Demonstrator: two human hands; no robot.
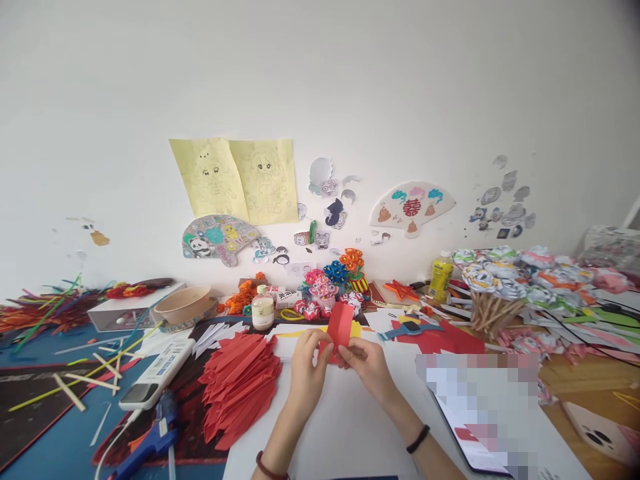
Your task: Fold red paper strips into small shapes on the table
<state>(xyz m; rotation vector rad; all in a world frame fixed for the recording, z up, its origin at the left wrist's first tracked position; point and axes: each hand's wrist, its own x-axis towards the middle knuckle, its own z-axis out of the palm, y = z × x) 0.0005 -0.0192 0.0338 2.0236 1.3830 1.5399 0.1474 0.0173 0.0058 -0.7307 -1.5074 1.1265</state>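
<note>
Between my two hands is a strip of red paper with a crease running along it. Thumb and fingers of my left hand pinch its lower left edge. My right hand pinches the lower right part. Both hands are above a large white sheet. To the left lies a big pile of folded red paper pieces. More red paper lies to the right, with a blue-strapped watch beside it.
At left are a blue glue gun, a white power strip and wooden sticks. A small bottle and pipe-cleaner flowers stand behind my hands. On the right are a tablet, partly blurred, and paper flowers.
</note>
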